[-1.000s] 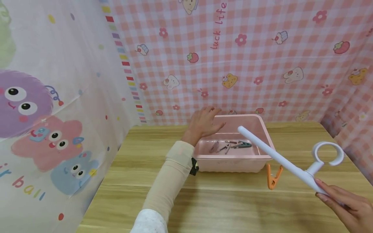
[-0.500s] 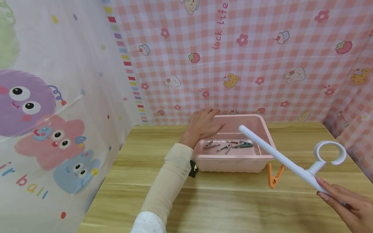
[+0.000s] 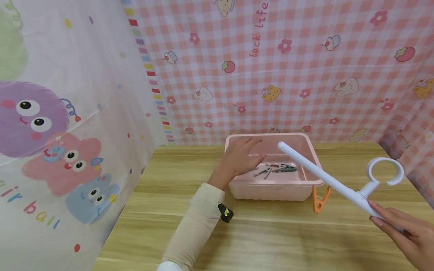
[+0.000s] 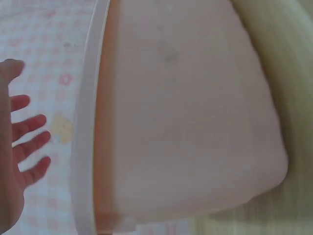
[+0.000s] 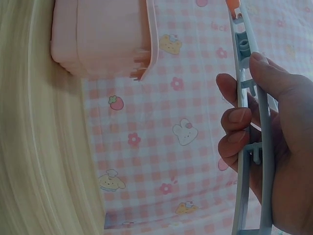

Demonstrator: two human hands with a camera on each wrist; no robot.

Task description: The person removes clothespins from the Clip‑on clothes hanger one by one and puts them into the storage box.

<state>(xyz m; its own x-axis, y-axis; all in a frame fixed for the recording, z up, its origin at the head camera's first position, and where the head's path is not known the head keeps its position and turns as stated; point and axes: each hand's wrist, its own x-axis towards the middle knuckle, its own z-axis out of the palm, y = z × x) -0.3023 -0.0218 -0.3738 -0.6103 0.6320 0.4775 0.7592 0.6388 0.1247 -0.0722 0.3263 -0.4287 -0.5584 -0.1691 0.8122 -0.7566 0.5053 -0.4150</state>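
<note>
My right hand [image 3: 407,233] grips one end of a pale bluish-white plastic hanger [image 3: 315,173] with a ring-shaped hook, held in the air at the right. Its underside shows ribs in the right wrist view. An orange clip [image 3: 319,201] hangs from the hanger's bar. My left hand [image 3: 239,158], fingers spread and holding nothing, hovers over the left side of a pink plastic bin [image 3: 271,191]. Small clips lie on the bin's floor, among them a dark green clip [image 3: 286,168] and a greyish clip [image 3: 264,172]. My left hand hides part of the bin's inside.
The bin stands near the back of a wooden table [image 3: 162,210]. A pink checked cloth [image 3: 291,75] hangs right behind it, and a white cartoon-print cloth [image 3: 112,98] hangs at the left.
A clip blurred in the bin a second ago lay still half a second later; my left hand now covers it. That hand has come slightly nearer, uncovering the bin's back left corner.
</note>
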